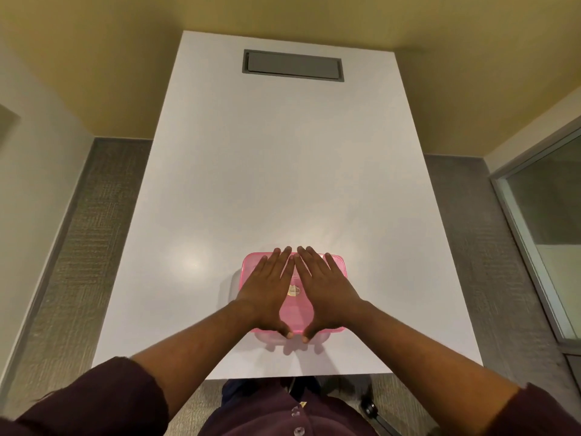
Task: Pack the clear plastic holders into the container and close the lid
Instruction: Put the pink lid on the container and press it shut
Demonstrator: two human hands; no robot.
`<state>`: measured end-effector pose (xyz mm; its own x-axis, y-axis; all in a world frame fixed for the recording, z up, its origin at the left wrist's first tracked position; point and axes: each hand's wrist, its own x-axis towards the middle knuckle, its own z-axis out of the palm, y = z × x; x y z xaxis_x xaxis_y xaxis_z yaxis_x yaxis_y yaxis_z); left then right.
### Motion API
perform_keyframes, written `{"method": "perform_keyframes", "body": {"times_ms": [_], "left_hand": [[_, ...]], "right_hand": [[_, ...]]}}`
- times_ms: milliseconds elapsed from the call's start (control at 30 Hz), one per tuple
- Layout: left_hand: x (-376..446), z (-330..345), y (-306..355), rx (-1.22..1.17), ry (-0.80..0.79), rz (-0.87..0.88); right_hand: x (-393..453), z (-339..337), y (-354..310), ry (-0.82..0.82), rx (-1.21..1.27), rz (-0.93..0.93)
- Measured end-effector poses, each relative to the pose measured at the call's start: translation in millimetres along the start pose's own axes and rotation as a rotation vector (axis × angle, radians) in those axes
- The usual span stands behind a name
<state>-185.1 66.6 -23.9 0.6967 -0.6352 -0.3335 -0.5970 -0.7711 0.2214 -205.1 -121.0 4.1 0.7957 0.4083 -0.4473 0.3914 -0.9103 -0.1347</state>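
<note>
Dark maroon sleeves (94, 401), pushed up the forearms, sit closest to the lens; both arms reach forward over the near edge of the white tabletop (283, 168). Left hand (268, 289) and right hand (325, 287) lie flat, palms down, fingers spread and straight, gripping nothing, pressed on the pink lid (292, 316) of the container (273, 339). Index fingertips nearly meet at the far edge, thumbs point toward each other at the near edge, so a triangle of lid shows between them with a small gold sticker (294, 291) in it.

Why this hold: flat palms spread load across the whole lid, likely to seat or snap it onto the rim all round. Thumbs at the near rim probably press that edge down.

Container sits on the tabletop near the person's edge, roughly centred, its pale base only peeking out below the lid at the near side. Clear plastic holders: none visible on the tabletop; presumably inside already, but the tinted lid and the hands hide the contents, so cannot confirm.

Judgement: task near its end, closing step in hand. Whether the lid is fully latched cannot be told.

Grey recessed panel (293, 65) at the far end of the tabletop, well apart, not involved.
</note>
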Motion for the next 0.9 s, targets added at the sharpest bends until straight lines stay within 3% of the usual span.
{"method": "perform_keyframes", "body": {"times_ms": [433,733,900], "left_hand": [[1,-7,6,-0.058,0.017,-0.048],[-12,1,-4,-0.133,0.055,0.014],[-34,11,-8,-0.308,0.222,-0.166]], "right_hand": [[5,-8,-6,0.015,-0.034,0.032],[-5,4,6,0.056,0.017,0.016],[-22,13,19,0.278,0.377,0.245]]}}
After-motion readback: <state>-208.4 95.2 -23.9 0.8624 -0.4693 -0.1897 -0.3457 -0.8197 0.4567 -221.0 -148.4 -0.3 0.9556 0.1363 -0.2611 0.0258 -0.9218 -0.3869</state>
